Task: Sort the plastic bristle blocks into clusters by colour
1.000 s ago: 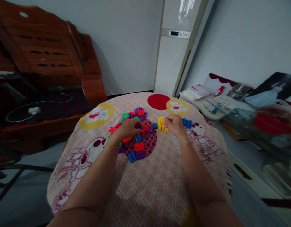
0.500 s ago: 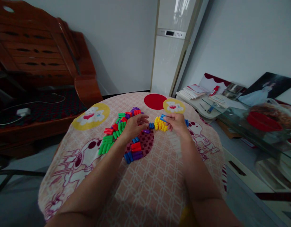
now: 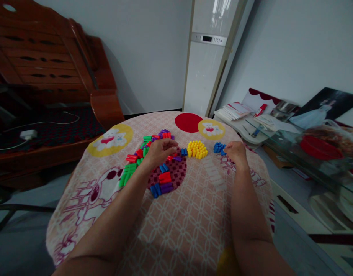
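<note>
My left hand (image 3: 162, 150) hovers over the left cluster of small plastic pieces, fingers curved and apart, with nothing visible in it. Beneath and around it lie green pieces (image 3: 128, 174), red pieces (image 3: 165, 178), purple pieces (image 3: 166, 188) and blue pieces (image 3: 155, 190), many in short joined rows. My right hand (image 3: 236, 153) is closed in a pinch at the right edge of a small blue pile (image 3: 219, 147); whatever its fingertips hold is hidden. Between the hands sits a heap of yellow pieces (image 3: 197, 149), with a blue pair (image 3: 183, 152) at its left side.
A patterned cloth covers the round table (image 3: 182, 230). On the right stand a glass shelf (image 3: 282, 142) with a red bowl (image 3: 320, 147) and a side surface with papers (image 3: 234, 112). A wooden bench (image 3: 104, 105) is at the left, a tall white cabinet-like unit (image 3: 203, 76) behind.
My right hand went from the yellow heap, where it held a blue piece above it, rightward to the blue pile. My left hand rose off the pieces and its fingers spread. The view turned slightly right.
</note>
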Demonstrator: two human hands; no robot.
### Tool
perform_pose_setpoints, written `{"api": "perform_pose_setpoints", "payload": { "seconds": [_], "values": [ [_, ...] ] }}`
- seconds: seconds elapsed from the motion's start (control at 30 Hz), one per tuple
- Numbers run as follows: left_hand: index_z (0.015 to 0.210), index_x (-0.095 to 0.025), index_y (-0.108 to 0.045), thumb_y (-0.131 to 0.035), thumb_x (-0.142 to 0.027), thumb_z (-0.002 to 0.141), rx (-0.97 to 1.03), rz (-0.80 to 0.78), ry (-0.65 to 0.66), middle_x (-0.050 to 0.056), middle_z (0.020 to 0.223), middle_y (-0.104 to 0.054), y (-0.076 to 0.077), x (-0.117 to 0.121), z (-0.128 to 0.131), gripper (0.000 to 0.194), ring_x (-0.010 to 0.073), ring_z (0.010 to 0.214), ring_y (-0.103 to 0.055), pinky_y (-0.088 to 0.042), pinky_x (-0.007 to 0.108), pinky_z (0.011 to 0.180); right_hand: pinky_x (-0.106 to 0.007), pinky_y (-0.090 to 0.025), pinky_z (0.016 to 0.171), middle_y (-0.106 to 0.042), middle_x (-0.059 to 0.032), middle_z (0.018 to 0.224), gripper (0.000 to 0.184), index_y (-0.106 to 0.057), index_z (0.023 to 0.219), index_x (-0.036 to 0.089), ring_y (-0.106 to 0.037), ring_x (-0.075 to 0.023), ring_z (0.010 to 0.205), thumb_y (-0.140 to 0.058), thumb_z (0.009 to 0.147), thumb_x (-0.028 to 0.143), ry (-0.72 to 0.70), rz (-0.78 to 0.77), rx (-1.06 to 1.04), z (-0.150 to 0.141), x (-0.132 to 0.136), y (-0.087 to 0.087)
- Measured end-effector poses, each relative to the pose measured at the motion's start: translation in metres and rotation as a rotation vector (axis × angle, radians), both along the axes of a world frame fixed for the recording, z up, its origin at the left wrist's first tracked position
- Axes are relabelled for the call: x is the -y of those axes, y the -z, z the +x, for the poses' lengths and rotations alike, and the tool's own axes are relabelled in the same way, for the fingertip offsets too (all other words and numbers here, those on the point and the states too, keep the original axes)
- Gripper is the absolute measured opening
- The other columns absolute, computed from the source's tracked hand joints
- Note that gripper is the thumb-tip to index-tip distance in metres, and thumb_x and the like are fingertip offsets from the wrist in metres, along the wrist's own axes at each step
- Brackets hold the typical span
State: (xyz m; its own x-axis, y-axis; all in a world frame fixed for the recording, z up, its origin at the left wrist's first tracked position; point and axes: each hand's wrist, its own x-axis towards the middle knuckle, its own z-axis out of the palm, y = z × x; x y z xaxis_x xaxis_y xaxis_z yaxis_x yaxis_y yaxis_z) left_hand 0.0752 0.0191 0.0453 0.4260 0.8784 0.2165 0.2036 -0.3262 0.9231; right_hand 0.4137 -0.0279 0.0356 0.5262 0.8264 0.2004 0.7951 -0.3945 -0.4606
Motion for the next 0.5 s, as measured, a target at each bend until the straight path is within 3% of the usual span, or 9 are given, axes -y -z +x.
{"api": "perform_pose_setpoints", "payload": {
  "seconds": [0.23,0.4,0.5],
  "values": [
    [0.089,-0.013,-0.072,-0.070,-0.037,0.071,-0.055,0.023,-0.056,0.005,0.073,-0.072,-0.005,-0.009,-0.019,0.030,0.0175,0.065,-0.067,-0.053,0.027,0.061,-0.027,-0.049,0.068,-0.073,-0.0099,0.078,0.018,-0.075,0.088,0.016,-0.070,-0.0224,0.078,-0.066,0.074,0.023,0.054,-0.061,0.046,-0.010,-0.004,0.008],
    [0.084,-0.014,-0.071,-0.070,-0.035,0.068,0.037,-0.049,-0.131,0.002,0.067,-0.070,-0.013,-0.010,-0.031,0.027,0.0161,0.063,-0.066,-0.054,0.028,0.063,-0.030,-0.049,0.073,-0.074,-0.0137,0.088,0.019,-0.075,0.086,0.014,-0.069,-0.0249,0.085,-0.065,0.078,0.028,0.056,0.010,0.172,-0.019,-0.001,-0.008],
    [0.084,-0.014,-0.071,-0.074,-0.035,0.064,0.080,-0.070,-0.179,0.002,0.068,-0.070,-0.017,-0.011,-0.038,0.030,0.0158,0.063,-0.065,-0.054,0.028,0.064,-0.028,-0.047,0.069,-0.073,-0.0093,0.077,0.018,-0.075,0.081,0.014,-0.067,-0.0211,0.075,-0.063,0.079,0.027,-0.136,0.109,0.133,-0.048,-0.001,-0.024]
  ]
}}
